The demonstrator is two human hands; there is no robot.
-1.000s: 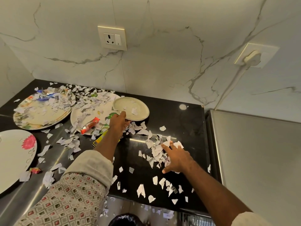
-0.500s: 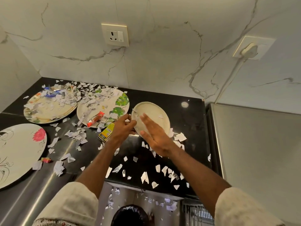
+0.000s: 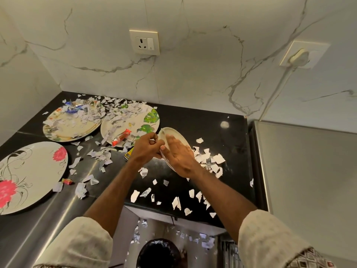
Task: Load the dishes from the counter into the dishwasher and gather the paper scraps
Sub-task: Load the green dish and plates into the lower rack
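A: Centre of the scene?

B: The small plate (image 3: pixel 176 135), cream, tilted steeply on edge above the black bench (image 3: pixel 228 140). Whether its lower rim touches the bench cannot be told.

A: How do the hands hold it?

B: The left hand (image 3: pixel 147 147) is at the plate's nine o'clock, with its fingers (image 3: pixel 152 141) curled and clamped on the rim. The right hand (image 3: pixel 178 155) lies over the plate's face, with its fingers (image 3: pixel 171 140) straight, together and flat against it.

A: And the paper scraps (image 3: pixel 211 159)?

B: White, torn. One cluster lies on the bench at four o'clock, just beside the right hand. Looser pieces are spread toward six o'clock, at the bench's near edge.

A: Further out?

B: At ten o'clock lies the leaf plate (image 3: pixel 149 118), carrying scraps and a red wrapper (image 3: pixel 121 137). A yellow packet (image 3: pixel 128 154) shows at eight o'clock, partly hidden by the left wrist. Beyond the leaf plate lies a patterned plate (image 3: pixel 63 130), heaped with scraps. At eight o'clock, well apart, lies the flower plate (image 3: pixel 32 171), with red blooms.

A: The wall?

B: Veined marble. A wall socket (image 3: pixel 144 42) is mounted at twelve o'clock, and a white plug (image 3: pixel 298 57) sits in a second socket at two o'clock.
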